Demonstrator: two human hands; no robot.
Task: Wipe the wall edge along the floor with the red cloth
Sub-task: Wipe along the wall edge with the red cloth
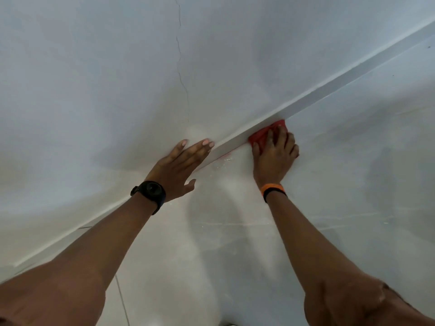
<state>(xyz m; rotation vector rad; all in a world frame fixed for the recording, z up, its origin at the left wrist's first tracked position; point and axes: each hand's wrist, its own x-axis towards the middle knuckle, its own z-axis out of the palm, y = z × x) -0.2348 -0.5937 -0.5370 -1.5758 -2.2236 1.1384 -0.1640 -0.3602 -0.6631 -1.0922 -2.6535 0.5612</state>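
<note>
The white skirting edge (334, 87) runs diagonally from lower left to upper right where the wall meets the floor. My right hand (274, 152) presses the red cloth (261, 134) flat on the floor against that edge, and only the cloth's far corner and left side show past my fingers. My left hand (180, 165) lies flat with fingers spread on the wall just above the skirting, left of the cloth, holding nothing. A black watch is on my left wrist and an orange band on my right.
The white wall (117, 78) has a thin vertical crack (181, 67) above my left hand. The pale tiled floor (341, 208) shows white dust specks (223, 161) near the skirting between my hands.
</note>
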